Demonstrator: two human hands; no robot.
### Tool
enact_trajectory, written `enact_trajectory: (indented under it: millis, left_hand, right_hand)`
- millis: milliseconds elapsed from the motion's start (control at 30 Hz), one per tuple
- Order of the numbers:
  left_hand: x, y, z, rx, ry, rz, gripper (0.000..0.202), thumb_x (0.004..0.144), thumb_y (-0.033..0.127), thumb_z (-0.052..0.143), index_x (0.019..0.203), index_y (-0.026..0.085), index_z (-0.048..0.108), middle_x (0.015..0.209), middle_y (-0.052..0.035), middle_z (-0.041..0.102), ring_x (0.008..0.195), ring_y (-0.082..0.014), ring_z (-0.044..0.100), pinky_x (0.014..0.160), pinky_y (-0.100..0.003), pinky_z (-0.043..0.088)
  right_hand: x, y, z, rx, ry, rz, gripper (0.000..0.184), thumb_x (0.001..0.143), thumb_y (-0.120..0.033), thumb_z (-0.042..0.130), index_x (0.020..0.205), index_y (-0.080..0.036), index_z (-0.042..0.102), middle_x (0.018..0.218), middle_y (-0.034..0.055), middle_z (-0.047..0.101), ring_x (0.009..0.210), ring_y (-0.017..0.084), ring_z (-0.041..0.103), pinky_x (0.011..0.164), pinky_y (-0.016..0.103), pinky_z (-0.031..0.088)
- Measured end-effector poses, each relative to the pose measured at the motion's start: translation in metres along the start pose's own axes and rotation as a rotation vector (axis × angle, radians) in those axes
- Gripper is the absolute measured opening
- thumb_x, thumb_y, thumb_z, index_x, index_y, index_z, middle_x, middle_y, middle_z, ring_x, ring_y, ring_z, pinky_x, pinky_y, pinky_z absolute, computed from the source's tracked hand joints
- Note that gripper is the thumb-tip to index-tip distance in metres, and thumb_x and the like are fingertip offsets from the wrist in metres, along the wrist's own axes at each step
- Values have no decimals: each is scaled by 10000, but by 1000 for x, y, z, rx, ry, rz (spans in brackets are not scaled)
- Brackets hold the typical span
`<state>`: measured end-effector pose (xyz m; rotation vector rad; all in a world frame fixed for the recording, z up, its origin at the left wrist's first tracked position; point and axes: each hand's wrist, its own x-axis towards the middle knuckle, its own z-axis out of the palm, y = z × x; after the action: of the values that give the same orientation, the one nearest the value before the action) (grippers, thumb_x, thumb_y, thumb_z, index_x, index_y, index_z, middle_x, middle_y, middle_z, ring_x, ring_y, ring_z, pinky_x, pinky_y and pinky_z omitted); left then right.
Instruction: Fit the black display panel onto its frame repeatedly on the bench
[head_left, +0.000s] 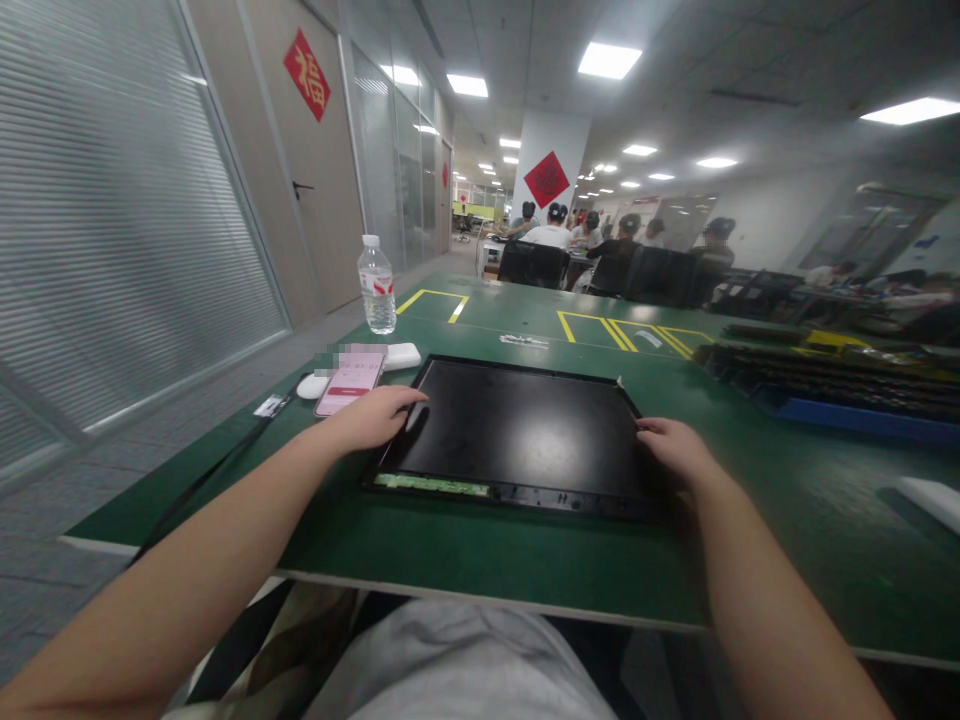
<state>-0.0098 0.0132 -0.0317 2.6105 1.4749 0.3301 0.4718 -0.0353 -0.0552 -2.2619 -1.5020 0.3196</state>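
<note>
A flat black screen panel lies on the green table in front of me, with a thin green circuit strip along its near edge. My left hand rests on the panel's left edge, fingers curled over the rim. At the right edge my right hand grips the panel, fingers bent around the side. Both hands hold the panel while it stays flat on the table.
A phone with a pink screen, a white power bank and a water bottle sit left of the panel. Dark trays of parts fill the right side. A black cable runs off the left edge. People sit at the far end.
</note>
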Motion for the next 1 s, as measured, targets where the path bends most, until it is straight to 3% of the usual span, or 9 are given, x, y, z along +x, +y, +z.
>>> enact_trajectory:
  millis: [233,400,600,867,1000]
  left_hand:
    - [1,2,3,-13,28,10,590,760,87,412,1294,188,640,1326,-75,665,1229,-250,604,1070,-375,433]
    - [3,1,8,-24,69,-7,622,735,76,434,1312,199,631,1294,-82,684,1196,-269,619,1035,-387,457]
    - [7,5,10,-48,99,-14,555,717,55,426,1167,226,701,1216,-58,721,1140,-269,644,1021,-383,456]
    - [6,0,10,-139,105,-113,496,663,54,420,1047,238,675,1011,-47,731,937,-250,675,820,-346,515]
    - [7,0,9,-150,102,-115,436,642,67,419,966,240,654,923,-27,709,879,-240,662,798,-344,513]
  right_hand:
    - [-1,1,1,4,-45,-13,408,759,-192,567,1123,-157,748,1074,105,745,975,255,693,846,316,517]
    - [0,2,2,-26,7,-30,384,753,-186,585,1095,-161,758,1089,115,739,1003,272,685,876,336,508]
    - [-1,1,1,-5,-5,-33,371,740,-165,576,1057,-172,768,1054,109,745,1001,266,686,887,335,510]
    - [0,3,1,7,-17,-25,374,725,-146,574,1047,-176,762,1003,89,753,944,245,697,856,314,517]
    - [0,3,1,-4,7,-31,400,707,-120,562,1048,-168,764,1026,105,750,981,266,690,888,340,512]
